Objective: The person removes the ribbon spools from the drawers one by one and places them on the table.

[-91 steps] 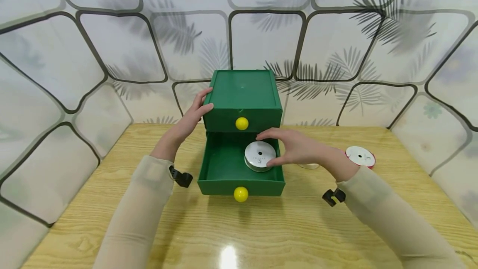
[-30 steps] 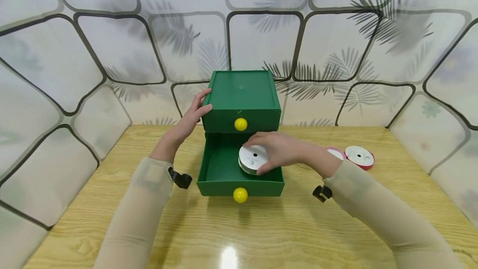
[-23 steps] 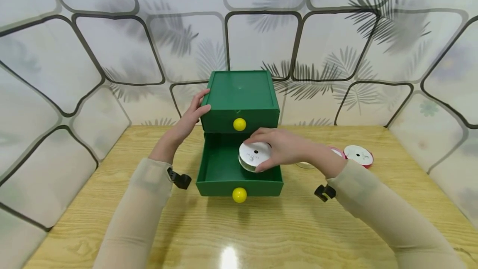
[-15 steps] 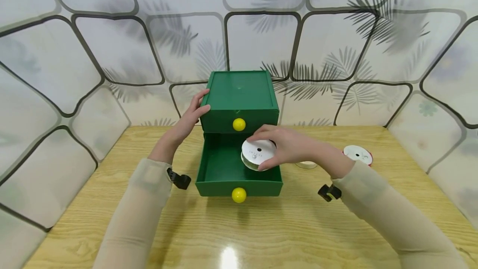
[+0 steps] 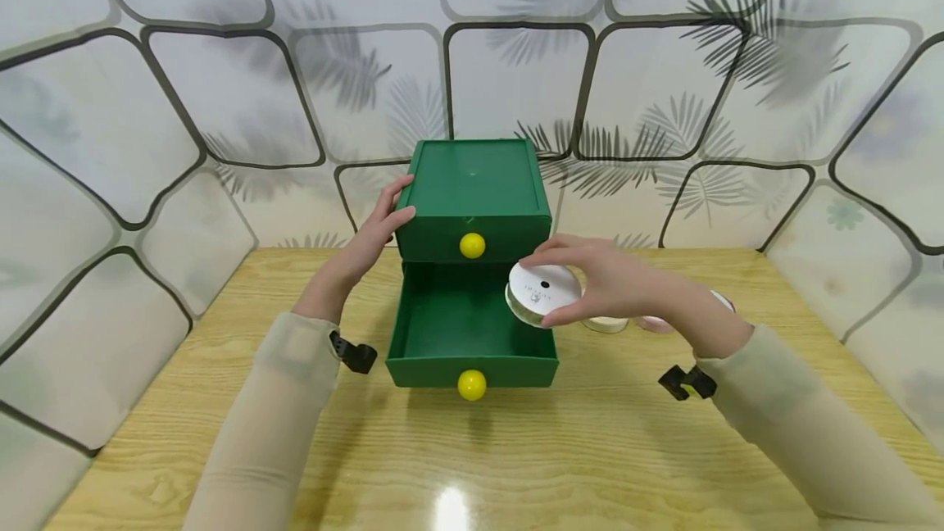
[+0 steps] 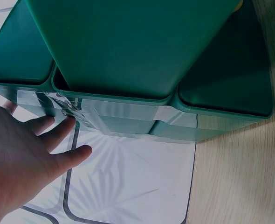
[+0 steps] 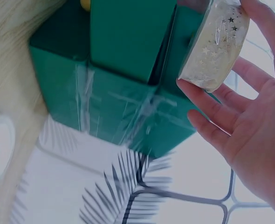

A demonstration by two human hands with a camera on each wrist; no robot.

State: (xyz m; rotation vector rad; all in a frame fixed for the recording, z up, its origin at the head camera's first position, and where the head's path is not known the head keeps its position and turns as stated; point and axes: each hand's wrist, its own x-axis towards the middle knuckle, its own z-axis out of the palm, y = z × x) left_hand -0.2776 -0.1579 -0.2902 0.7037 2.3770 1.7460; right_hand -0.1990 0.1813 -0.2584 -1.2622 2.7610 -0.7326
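Note:
Above the right side of the pulled-out lower drawer (image 5: pixel 450 326), my right hand (image 5: pixel 615 279) pinches a white ribbon spool (image 5: pixel 542 295) by its rim, thumb at the near side and fingers at the far side. The right wrist view shows the cream, star-printed ribbon (image 7: pixel 214 49) on this spool, tilted. My left hand (image 5: pixel 367 238) rests against the left side of the green drawer cabinet (image 5: pixel 475 179), fingers extended. In the left wrist view its fingertips (image 6: pixel 63 128) lie along the taped cabinet side. Nothing shows inside the drawer.
On the wooden table (image 5: pixel 516 465), right of the cabinet, lie a cream spool (image 5: pixel 606 324), a pink spool (image 5: pixel 653 324) and a red-edged spool (image 5: pixel 723 299) partly behind my right wrist. The closed upper drawer has a yellow knob (image 5: pixel 472 246); another yellow knob (image 5: pixel 472 384) is on the lower one.
My right hand has taken hold of the white ribbon spool in the drawer and lifted it up and to the right. My left hand has stayed at the cabinet.

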